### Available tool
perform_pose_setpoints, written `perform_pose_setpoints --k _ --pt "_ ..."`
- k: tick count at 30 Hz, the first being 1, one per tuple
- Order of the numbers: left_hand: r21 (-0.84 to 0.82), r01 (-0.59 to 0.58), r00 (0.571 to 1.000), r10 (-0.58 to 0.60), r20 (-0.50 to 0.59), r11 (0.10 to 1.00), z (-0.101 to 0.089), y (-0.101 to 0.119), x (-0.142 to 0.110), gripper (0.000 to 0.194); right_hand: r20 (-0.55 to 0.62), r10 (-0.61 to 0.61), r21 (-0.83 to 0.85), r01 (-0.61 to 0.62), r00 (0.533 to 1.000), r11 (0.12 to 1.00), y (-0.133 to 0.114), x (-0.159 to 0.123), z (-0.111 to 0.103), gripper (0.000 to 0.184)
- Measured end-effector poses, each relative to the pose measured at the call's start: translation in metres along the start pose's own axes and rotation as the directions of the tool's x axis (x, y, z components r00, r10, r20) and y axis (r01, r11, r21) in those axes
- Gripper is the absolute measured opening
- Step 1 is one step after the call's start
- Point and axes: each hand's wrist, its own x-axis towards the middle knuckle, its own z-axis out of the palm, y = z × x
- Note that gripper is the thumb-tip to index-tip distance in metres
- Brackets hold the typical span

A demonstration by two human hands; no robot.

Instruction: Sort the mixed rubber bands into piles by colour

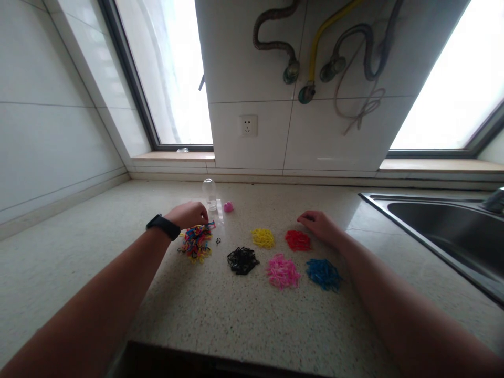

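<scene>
My left hand [191, 212], with a black band on its wrist, is closed at the top edge of a mixed pile of small colourful rubber bands [197, 244]. A few bands show by its fingertips; how many it grips is hidden. My right hand [317, 223] rests palm down just beyond the red rubber bands [298, 240], its fingers loosely bent with a gap between them. Separate heaps of yellow rubber bands [263, 238], black rubber bands [243, 261], pink rubber bands [282, 272] and blue rubber bands [324, 274] lie between my arms.
A clear bottle [209, 194] stands past my left hand, beside a small pink piece [228, 207]. One dark band [218, 241] lies alone right of the mixed pile. The sink [394, 202] is at the right; a tiled wall with a socket [249, 125] backs the speckled counter [252, 325].
</scene>
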Motion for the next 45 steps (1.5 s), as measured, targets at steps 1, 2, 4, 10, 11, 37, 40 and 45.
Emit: perform_pose_setpoints --k 1,2,4,10,11,37,40,45 --pt "0.001 0.003 1.0 -0.003 0.0 1.0 0.0 0.0 0.0 0.033 0.0 0.003 0.001 -0.003 1.0 1.0 0.0 0.0 0.0 0.027" --pt "0.001 0.006 1.0 -0.006 0.0 1.0 0.001 0.001 0.0 0.033 -0.002 0.006 0.001 -0.006 1.0 1.0 0.0 0.0 0.0 0.027" --pt "-0.001 0.009 1.0 -0.009 0.0 1.0 0.001 0.002 0.0 0.033 -0.003 0.004 -0.001 -0.004 1.0 1.0 0.001 0.0 0.0 0.027" --pt "-0.028 0.017 1.0 -0.017 0.024 0.999 0.002 0.006 -0.002 0.033 -0.01 0.003 -0.032 -0.004 1.0 0.999 -0.001 -0.001 0.0 0.027" --pt "-0.039 0.017 1.0 -0.016 0.026 0.999 0.002 0.007 -0.002 0.033 -0.006 0.001 -0.031 -0.001 1.0 1.0 -0.001 -0.001 0.0 0.027" --pt "-0.954 -0.298 0.846 0.475 -0.242 0.046 -0.022 0.199 -0.094 0.025 -0.037 -0.01 -0.018 0.009 0.999 1.0 -0.001 -0.001 0.002 0.024" --pt "-0.972 -0.226 0.828 0.511 -0.23 -0.072 -0.02 0.209 -0.102 0.021 -0.031 -0.008 -0.031 0.007 0.999 1.0 -0.003 -0.002 0.002 0.025" --pt "-0.94 -0.025 0.795 0.563 -0.225 -0.34 -0.021 0.219 -0.113 0.016 -0.008 -0.016 -0.059 0.016 1.0 0.998 -0.006 -0.002 0.0 0.026"
